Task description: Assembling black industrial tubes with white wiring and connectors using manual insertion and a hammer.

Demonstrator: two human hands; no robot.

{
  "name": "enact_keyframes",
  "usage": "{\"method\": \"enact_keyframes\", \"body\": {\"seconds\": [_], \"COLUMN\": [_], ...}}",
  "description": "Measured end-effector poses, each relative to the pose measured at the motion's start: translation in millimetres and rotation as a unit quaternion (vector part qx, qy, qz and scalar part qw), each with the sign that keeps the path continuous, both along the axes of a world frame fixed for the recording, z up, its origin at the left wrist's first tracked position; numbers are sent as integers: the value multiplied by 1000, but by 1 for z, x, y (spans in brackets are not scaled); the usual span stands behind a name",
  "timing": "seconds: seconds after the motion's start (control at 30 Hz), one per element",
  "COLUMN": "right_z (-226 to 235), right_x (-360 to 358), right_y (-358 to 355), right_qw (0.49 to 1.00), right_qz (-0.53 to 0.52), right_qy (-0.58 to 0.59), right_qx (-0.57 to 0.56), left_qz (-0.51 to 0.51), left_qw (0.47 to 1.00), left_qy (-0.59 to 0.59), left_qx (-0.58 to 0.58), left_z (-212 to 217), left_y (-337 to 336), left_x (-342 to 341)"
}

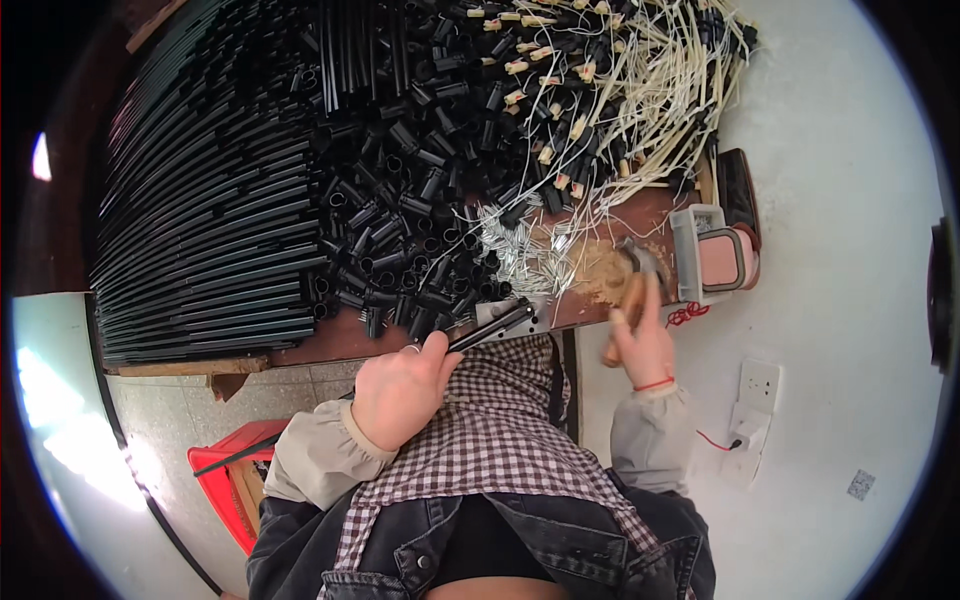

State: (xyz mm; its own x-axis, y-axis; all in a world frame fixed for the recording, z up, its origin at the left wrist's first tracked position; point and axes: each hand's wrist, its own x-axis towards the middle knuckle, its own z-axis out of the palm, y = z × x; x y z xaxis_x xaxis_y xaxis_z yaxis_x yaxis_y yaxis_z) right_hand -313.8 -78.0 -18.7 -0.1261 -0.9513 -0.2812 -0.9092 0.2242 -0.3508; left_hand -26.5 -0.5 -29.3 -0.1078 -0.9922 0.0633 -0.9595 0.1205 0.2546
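Observation:
My left hand (402, 388) is closed round a long black tube (492, 326). The tube's far end rests at the table's front edge, over a small metal plate (541, 312). Its other end runs back under my forearm to the lower left. My right hand (648, 345), somewhat blurred, grips the wooden handle of a hammer (640, 260) to the right of the plate. Beyond the tube's end lies a heap of thin silver pins (520, 255). Short black plastic sleeves (400, 220) are piled just past my left hand.
Long black tubes (215, 220) are stacked at the left. Cream wires with connectors (650, 100) fill the far right. A clear plastic bin (688, 255) and a pink container (720, 258) stand at the table's right end. A red crate (215, 465) sits low left; a socket (760, 385) is on the wall.

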Motion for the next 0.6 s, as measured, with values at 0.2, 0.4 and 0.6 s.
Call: {"method": "enact_keyframes", "body": {"seconds": [0.2, 0.4, 0.6], "right_z": [-78, 37, 46], "right_x": [-42, 20, 27], "right_y": [51, 44, 32], "right_qw": [941, 897, 972], "right_qz": [0, 252, 212], "right_qy": [-239, -348, -75], "right_qx": [-240, -110, -63], "left_qz": [-40, -54, -63], "left_qw": [997, 998, 997], "left_qy": [55, 7, -8], "left_qx": [36, 45, 41], "left_z": [2, 16, 18], "left_y": [-15, -19, -27], "left_x": [5, 13, 12]}}
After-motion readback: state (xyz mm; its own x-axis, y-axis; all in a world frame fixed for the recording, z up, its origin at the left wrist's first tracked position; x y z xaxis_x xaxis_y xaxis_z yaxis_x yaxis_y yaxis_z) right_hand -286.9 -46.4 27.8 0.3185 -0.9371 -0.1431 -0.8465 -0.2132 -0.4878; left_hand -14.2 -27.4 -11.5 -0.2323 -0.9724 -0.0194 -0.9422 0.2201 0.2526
